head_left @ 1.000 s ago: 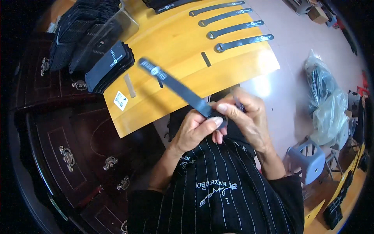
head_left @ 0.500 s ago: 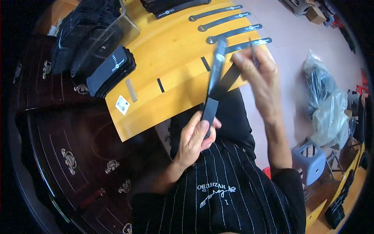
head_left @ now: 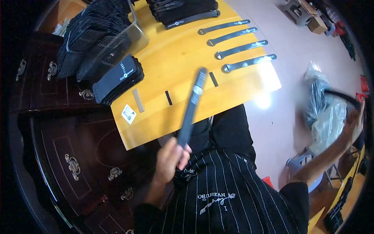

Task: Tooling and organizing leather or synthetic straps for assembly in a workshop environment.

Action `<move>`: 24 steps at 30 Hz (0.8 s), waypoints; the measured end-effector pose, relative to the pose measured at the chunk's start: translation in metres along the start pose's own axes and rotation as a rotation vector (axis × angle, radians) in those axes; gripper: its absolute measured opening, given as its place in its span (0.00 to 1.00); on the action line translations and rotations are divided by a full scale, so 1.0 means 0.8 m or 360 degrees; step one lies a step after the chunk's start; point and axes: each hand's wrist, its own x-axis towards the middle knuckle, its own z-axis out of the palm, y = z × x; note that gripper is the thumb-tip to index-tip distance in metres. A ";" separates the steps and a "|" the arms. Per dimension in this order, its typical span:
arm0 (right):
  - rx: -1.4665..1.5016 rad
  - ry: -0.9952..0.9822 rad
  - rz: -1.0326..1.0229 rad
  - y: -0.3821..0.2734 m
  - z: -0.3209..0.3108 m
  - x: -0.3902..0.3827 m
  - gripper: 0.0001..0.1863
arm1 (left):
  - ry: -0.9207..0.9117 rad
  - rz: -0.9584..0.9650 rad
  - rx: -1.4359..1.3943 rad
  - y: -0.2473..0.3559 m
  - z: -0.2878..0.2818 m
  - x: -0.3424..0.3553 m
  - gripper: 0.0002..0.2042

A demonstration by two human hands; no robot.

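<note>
My left hand (head_left: 170, 158) is closed around the lower end of a long black strap (head_left: 190, 111). The strap points up over the table's near edge, a little blurred, with pale printing near its rounded tip. Far out to the right, my right hand (head_left: 354, 124) is closed on a narrow black strip (head_left: 342, 96), which trails leftward and is smeared by motion. Similar black straps (head_left: 241, 48) lie side by side at the table's right end. A stack of wider black pieces (head_left: 119, 80) rests at the table's left edge.
The yellow table (head_left: 175, 74) bears short dark marks, a tan strip (head_left: 138, 100) and a white label (head_left: 128, 114). A clear bin (head_left: 136, 39) and black bundles (head_left: 91, 39) stand at back left. Plastic bags (head_left: 327, 121) and a blue stool (head_left: 298, 162) are at right.
My right hand has swung from beside the strap far out to the right, taking the black strip away. My left hand has moved left and down with the strap.
</note>
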 end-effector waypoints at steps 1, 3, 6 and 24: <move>-0.0115 0.0031 -0.0157 -0.007 -0.015 -0.012 0.31 | 0.0130 0.0054 -0.0063 0.006 -0.002 0.014 0.16; -0.0164 0.0065 -0.0266 -0.023 -0.032 -0.048 0.30 | 0.0357 0.0075 0.0072 0.025 -0.003 0.056 0.17; 0.0299 0.0040 0.0204 -0.031 -0.038 -0.099 0.25 | 0.0515 0.0143 0.0293 0.034 -0.018 0.129 0.17; 0.1987 -0.1366 0.1045 -0.363 -0.001 -0.101 0.05 | 0.0909 0.0039 0.0980 0.036 -0.063 0.283 0.20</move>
